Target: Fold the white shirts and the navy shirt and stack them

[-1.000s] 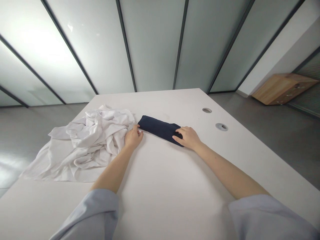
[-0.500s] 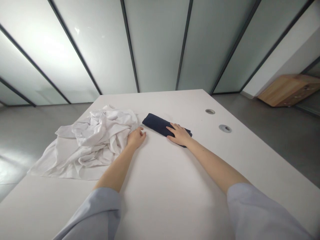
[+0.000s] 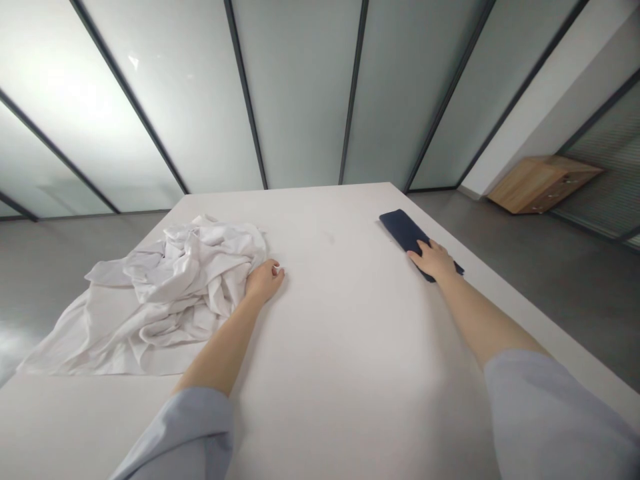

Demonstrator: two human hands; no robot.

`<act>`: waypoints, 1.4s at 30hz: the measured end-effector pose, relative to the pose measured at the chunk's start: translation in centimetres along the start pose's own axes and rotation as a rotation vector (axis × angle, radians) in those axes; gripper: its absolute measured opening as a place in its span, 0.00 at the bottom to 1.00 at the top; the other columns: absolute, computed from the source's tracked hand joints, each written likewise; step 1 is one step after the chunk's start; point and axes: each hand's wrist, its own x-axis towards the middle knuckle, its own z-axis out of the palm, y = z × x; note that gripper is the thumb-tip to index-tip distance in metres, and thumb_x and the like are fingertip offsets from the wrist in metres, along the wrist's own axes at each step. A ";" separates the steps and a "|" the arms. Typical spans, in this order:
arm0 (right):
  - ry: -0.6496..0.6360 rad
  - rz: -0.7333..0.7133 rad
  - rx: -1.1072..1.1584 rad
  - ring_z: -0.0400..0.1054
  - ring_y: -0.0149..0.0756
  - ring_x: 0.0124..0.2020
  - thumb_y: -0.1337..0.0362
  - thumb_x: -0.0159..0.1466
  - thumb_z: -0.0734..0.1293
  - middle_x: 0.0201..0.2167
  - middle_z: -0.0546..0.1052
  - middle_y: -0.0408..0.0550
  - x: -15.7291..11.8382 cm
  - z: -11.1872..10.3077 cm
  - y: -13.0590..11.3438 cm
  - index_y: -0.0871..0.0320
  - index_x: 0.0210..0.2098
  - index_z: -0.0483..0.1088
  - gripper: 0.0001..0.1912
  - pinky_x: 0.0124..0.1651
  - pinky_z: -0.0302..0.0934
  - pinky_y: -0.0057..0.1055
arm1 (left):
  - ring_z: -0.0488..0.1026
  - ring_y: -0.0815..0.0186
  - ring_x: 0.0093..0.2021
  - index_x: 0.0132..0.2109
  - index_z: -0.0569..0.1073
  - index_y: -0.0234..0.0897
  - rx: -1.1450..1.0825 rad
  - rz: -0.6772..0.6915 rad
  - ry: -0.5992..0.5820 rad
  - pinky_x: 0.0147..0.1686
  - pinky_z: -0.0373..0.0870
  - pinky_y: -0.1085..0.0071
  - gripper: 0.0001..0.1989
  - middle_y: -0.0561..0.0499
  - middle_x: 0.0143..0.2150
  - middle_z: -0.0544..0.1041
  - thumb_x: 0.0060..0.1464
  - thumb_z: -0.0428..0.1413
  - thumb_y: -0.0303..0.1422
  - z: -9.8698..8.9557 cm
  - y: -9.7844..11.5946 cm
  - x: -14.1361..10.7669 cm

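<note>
A folded dark navy cloth [image 3: 403,229] lies at the right side of the white table. My right hand [image 3: 433,260] rests flat on its near part, fingers spread. Just beside the right edge of a crumpled pile of white fabric [image 3: 200,273] is my left hand [image 3: 265,280], its fingers curled loosely with thumb and index apart and nothing seen between them. The white pile spreads over the left part of the table.
The white table [image 3: 345,373] reaches toward frosted glass panels [image 3: 295,87] with dark frames. On the floor at the far right stands a wooden cabinet [image 3: 540,183].
My right hand and the navy cloth under it have moved right across the table. The left hand has stayed beside the white pile. The view has shifted slightly to the right.
</note>
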 end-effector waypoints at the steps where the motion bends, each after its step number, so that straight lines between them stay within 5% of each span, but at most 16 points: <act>1: 0.000 0.036 -0.010 0.58 0.62 0.61 0.46 0.66 0.55 0.64 0.60 0.65 0.2 0.0 1.4 0.60 0.65 0.59 0.35 0.57 0.57 0.55 | 0.75 0.62 0.40 0.50 0.72 0.38 0.000 -0.002 -0.002 0.39 0.66 0.69 0.15 0.49 0.40 0.79 0.59 0.52 0.39 0.0 0.0 0.0; 6: -0.027 0.058 -0.036 0.59 0.60 0.60 0.45 0.65 0.55 0.64 0.61 0.63 1.1 0.4 5.5 0.60 0.65 0.61 0.35 0.57 0.57 0.51 | 0.75 0.62 0.40 0.49 0.73 0.39 -0.006 -0.007 0.000 0.38 0.66 0.69 0.14 0.49 0.40 0.79 0.58 0.52 0.39 0.1 -0.1 0.1; 12: 0.002 0.032 -0.066 0.62 0.59 0.56 0.46 0.64 0.57 0.59 0.66 0.63 1.4 0.2 5.3 0.60 0.61 0.65 0.33 0.53 0.59 0.51 | 0.75 0.61 0.41 0.48 0.73 0.38 0.005 -0.012 0.011 0.38 0.66 0.69 0.14 0.49 0.40 0.79 0.58 0.52 0.39 0.3 -0.4 0.2; 18: 0.176 0.055 -0.037 0.63 0.59 0.54 0.58 0.61 0.61 0.54 0.70 0.64 0.8 -1.2 0.9 0.61 0.57 0.68 0.26 0.52 0.57 0.51 | 0.75 0.62 0.41 0.48 0.74 0.39 0.017 -0.012 0.001 0.39 0.67 0.70 0.15 0.49 0.41 0.79 0.58 0.52 0.40 0.3 -0.5 0.3; 22: 0.228 -0.151 0.126 0.65 0.54 0.52 0.61 0.61 0.62 0.53 0.71 0.60 -0.2 -1.2 -4.9 0.60 0.53 0.71 0.22 0.52 0.59 0.47 | 0.75 0.62 0.41 0.48 0.74 0.39 0.011 -0.012 -0.004 0.39 0.67 0.70 0.14 0.48 0.42 0.79 0.58 0.52 0.39 0.3 -0.5 0.2; 29: 0.135 -0.449 0.439 0.67 0.45 0.49 0.63 0.61 0.64 0.49 0.75 0.53 -4.2 2.4 -14.4 0.56 0.47 0.74 0.15 0.53 0.61 0.40 | 0.75 0.62 0.41 0.48 0.73 0.39 0.016 0.006 -0.012 0.40 0.66 0.70 0.15 0.49 0.42 0.79 0.58 0.52 0.39 0.2 -0.3 0.1; 34: 0.059 -0.592 0.532 0.68 0.44 0.50 0.64 0.60 0.65 0.48 0.75 0.50 -5.5 3.2 -14.9 0.53 0.44 0.75 0.12 0.56 0.59 0.41 | 0.75 0.62 0.41 0.48 0.73 0.39 0.007 0.015 -0.021 0.40 0.67 0.70 0.14 0.48 0.43 0.79 0.58 0.52 0.39 0.0 -0.2 -0.1; 42: 0.036 -0.597 0.631 0.69 0.43 0.49 0.64 0.61 0.64 0.46 0.76 0.53 -4.9 3.1 -14.1 0.56 0.41 0.75 0.11 0.56 0.60 0.41 | 0.74 0.62 0.41 0.48 0.74 0.38 0.019 0.037 -0.023 0.40 0.67 0.69 0.15 0.48 0.43 0.78 0.58 0.52 0.39 0.1 -0.4 0.0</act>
